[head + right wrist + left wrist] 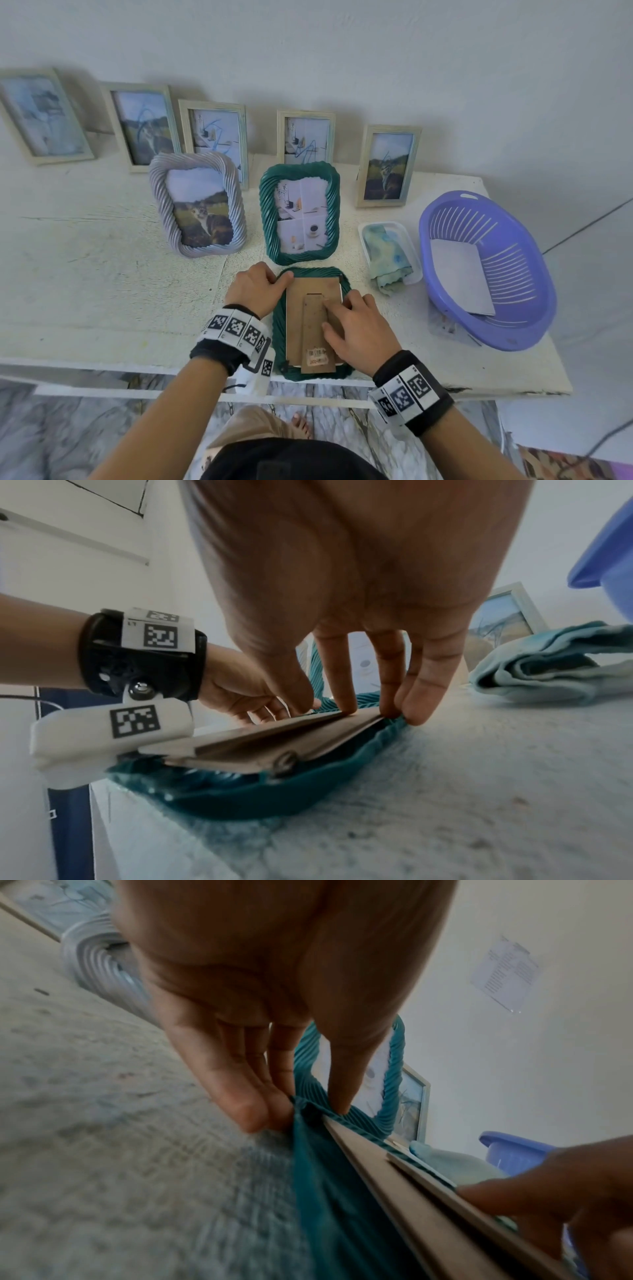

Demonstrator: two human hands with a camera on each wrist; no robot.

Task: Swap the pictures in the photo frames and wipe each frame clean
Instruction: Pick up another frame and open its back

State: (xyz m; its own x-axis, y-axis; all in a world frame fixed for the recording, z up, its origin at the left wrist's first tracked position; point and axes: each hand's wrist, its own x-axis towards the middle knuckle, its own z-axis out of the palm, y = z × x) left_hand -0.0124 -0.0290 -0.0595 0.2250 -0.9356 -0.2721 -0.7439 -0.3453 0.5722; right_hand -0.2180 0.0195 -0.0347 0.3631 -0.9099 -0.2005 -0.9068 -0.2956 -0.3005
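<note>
A dark green twisted frame [279, 329] lies face down at the table's front edge, its brown backing board [295, 322] and folded stand [311, 335] facing up. My left hand [279, 275] pinches the frame's far left corner [308, 1110], thumb on the rim and fingers against the outer side. My right hand [337, 308] rests straight fingertips on the stand and on the board's right edge [373, 718]. Behind stand a second green frame [265, 212] with a collage print and a grey twisted frame [159, 198] with a cat picture.
Several pale frames [388, 166] lean on the back wall. At the right, a white tray [413, 255] holds a blue-green cloth [388, 255]. Beyond it stands a purple basket [534, 270] with a grey sheet [459, 274] inside. The table's front edge [137, 363] is near my wrists.
</note>
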